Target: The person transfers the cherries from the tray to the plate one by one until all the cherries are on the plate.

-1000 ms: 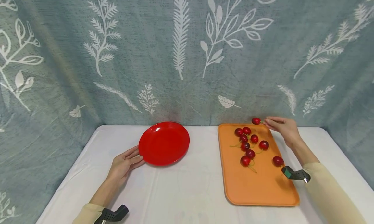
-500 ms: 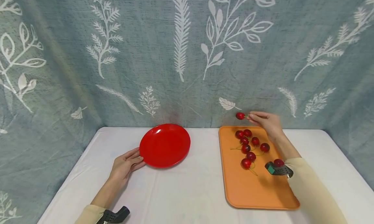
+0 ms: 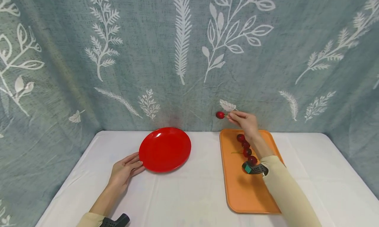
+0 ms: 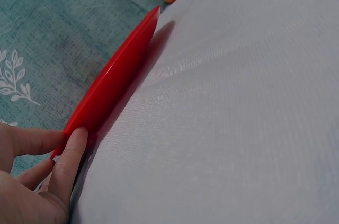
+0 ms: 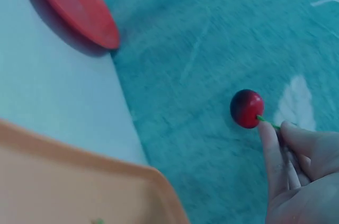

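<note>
By its green stem, my right hand (image 3: 244, 121) pinches a dark red cherry (image 3: 220, 115) between thumb and fingertips. The cherry hangs above the table's back edge, in front of the curtain, and shows clearly in the right wrist view (image 5: 247, 108). My left hand (image 3: 122, 172) holds the left rim of a round red plate (image 3: 165, 149), thumb at the edge and fingers beside it. Side-on in the left wrist view, the plate (image 4: 114, 86) has the fingers at its near end. Several more cherries (image 3: 247, 152) lie on an orange tray (image 3: 242, 197), partly hidden by my right forearm.
A white cloth (image 3: 183, 197) covers the table. Behind it hangs a blue-green curtain (image 3: 163, 56) with white leaf prints, close to the back edge. Between plate and tray lies a stretch of white cloth.
My right hand has carried the cherry leftwards from the tray's back right corner to beyond its back left corner. The left hand and the plate have stayed in place.
</note>
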### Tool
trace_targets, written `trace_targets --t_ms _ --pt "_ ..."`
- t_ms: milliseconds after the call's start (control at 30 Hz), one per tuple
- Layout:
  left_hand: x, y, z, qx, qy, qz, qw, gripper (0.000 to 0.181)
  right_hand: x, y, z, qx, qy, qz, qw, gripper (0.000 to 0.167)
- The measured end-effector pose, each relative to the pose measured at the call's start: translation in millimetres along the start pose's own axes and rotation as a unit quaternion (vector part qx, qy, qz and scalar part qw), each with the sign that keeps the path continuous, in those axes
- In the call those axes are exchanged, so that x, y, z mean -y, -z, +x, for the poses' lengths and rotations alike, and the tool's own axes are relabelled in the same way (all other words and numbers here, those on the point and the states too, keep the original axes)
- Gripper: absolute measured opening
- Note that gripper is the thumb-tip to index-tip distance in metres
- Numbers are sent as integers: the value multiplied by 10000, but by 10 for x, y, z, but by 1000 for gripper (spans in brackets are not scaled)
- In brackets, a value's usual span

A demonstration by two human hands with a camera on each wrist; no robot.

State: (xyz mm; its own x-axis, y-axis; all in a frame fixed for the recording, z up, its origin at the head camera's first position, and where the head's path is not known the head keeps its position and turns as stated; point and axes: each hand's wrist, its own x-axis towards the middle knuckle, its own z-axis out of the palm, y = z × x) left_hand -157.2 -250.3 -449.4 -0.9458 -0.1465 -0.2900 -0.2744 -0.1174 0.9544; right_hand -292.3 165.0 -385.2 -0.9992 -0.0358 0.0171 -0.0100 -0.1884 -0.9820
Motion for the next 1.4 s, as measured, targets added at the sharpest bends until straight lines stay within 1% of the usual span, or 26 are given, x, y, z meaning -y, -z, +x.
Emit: trace_targets --t_ms 200,467,667,800,933,1033,1200,1300,1400 --pt "13 -9 -8 -81 31 -37 10000 58 -190 -203 -12 34 -221 117 9997 35" --pt "10 -42 -16 -152 49 164 9997 57 -376 -465 -29 75 -453 193 9988 31" --pt "41 -4 -19 -132 82 71 9999 57 -528 -706 -84 209 -458 437 9978 30" --pt "40 8 -10 -61 59 95 9999 57 -616 -856 -104 389 -408 429 9975 30" --pt "10 2 -4 -103 47 114 9999 58 -694 -1033 -115 496 -346 398 9974 29" --pt "-14 -3 -6 -162 58 135 9998 59 -754 -1186 -127 346 -403 385 9978 28" --pt "-23 -10 -1 -152 84 124 9998 58 -828 -1411 -168 43 -410 420 9983 24" --pt "-13 -14 4 -156 103 94 9998 58 -850 -1504 -192 74 -472 334 9983 23" --pt "-2 -12 -2 -167 119 102 9997 58 -872 -1576 -206 170 -614 74 9979 24"
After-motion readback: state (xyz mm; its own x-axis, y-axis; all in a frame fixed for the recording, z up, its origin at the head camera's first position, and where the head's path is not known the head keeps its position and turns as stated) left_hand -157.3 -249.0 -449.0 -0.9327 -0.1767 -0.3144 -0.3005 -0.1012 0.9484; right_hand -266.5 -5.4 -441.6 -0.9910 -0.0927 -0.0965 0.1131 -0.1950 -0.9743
